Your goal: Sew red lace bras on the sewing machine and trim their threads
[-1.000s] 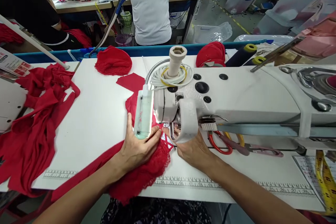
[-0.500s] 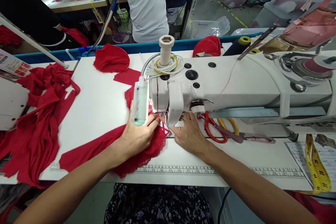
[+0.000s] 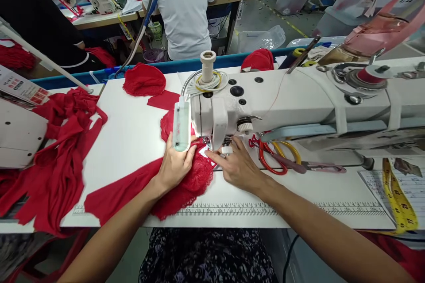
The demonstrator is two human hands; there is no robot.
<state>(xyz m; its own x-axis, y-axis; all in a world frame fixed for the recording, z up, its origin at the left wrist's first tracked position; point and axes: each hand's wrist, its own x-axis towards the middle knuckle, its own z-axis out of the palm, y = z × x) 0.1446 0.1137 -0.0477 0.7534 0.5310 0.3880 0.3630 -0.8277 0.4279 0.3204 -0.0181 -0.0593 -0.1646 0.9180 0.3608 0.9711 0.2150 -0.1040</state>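
My left hand (image 3: 175, 164) is closed on red lace fabric (image 3: 199, 177) just left of the needle area. A pale green lamp (image 3: 181, 126) on the machine head hides part of its fingers. My right hand (image 3: 241, 166) lies on the right side of the presser foot (image 3: 207, 140), its thumb stretched to a small white-and-red patterned piece (image 3: 203, 152) on the fabric. The other fingers reach forward, partly covered by the white sewing machine (image 3: 275, 97). A red fabric strip (image 3: 124, 190) extends from under my left forearm.
Red-handled scissors (image 3: 270, 159) and a seam-ripper-like tool lie right of my right hand. A heap of red strips (image 3: 63, 154) covers the left side. Red cup-shaped pieces (image 3: 144, 79) rest behind. A yellow measuring tape (image 3: 400, 199) hangs at right. Two people work beyond the table.
The camera view has shifted a little. My right thumb has moved left onto the patterned piece, and the lace fabric has turned slightly by the presser foot.
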